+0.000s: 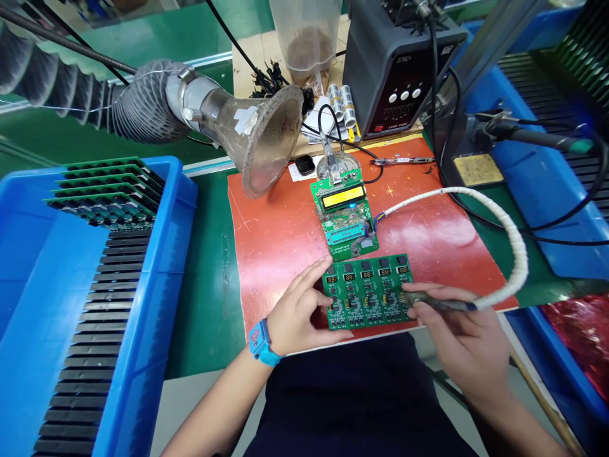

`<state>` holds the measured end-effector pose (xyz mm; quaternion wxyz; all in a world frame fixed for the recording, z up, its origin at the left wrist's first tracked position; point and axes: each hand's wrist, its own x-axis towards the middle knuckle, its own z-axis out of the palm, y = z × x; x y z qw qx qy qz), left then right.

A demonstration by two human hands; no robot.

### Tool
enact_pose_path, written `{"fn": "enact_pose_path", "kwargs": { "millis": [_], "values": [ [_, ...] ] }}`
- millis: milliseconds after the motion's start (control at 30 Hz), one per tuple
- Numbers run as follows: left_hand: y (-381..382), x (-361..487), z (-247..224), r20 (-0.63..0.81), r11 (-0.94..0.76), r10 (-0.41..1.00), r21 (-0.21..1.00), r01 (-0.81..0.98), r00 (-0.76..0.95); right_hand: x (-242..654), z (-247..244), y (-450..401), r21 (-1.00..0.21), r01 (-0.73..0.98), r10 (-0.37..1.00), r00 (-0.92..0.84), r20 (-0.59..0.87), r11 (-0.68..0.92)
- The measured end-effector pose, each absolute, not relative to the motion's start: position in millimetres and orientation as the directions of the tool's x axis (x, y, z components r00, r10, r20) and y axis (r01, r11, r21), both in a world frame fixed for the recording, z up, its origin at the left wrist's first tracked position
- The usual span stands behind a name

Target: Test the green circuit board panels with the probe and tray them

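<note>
A green circuit board panel (368, 301) with several small displays lies on the red mat (271, 254). My left hand (302, 311), a blue watch at its wrist, holds the panel's left edge between thumb and fingers. In my right hand (457, 324) is a pin connector probe (431, 301), its pins touching or very near the panel's right side. A white wrapped cable (516, 247) runs from the probe to a green programmer board (345, 216) with a lit yellow screen, just above the panel.
A blue bin (178, 203) with upright circuit boards (109, 187) stands at the left. A fume extractor funnel (273, 143) hangs over the mat's upper left. Behind are a soldering station (399, 76) and a pen (404, 161). More blue bins (537, 184) are at the right.
</note>
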<state>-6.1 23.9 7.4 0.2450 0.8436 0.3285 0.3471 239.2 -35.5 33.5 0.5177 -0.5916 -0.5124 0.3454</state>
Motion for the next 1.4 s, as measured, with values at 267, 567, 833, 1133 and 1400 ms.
{"fn": "enact_pose_path", "kwargs": {
  "millis": [267,567,833,1133,1400],
  "values": [
    [24,-5,7,0.417,-0.659,0.726,0.652,0.376,0.548,245,24,-39,-0.917,0.389,0.974,0.161,0.160,0.086],
    [23,-6,6,0.404,-0.651,0.730,0.656,0.382,0.551,244,22,-38,-0.866,0.473,0.969,0.090,0.231,0.162],
    [24,-7,7,0.403,-0.655,0.726,0.654,0.380,0.558,243,23,-30,-0.780,0.546,0.927,0.017,0.375,0.305],
    [24,-7,7,0.393,-0.648,0.730,0.659,0.382,0.559,245,24,-32,-0.780,0.565,0.938,0.030,0.346,0.270],
    [24,-6,6,0.398,-0.650,0.731,0.655,0.386,0.554,250,20,-36,-0.825,0.497,0.950,0.008,0.314,0.268]
  ]
}}
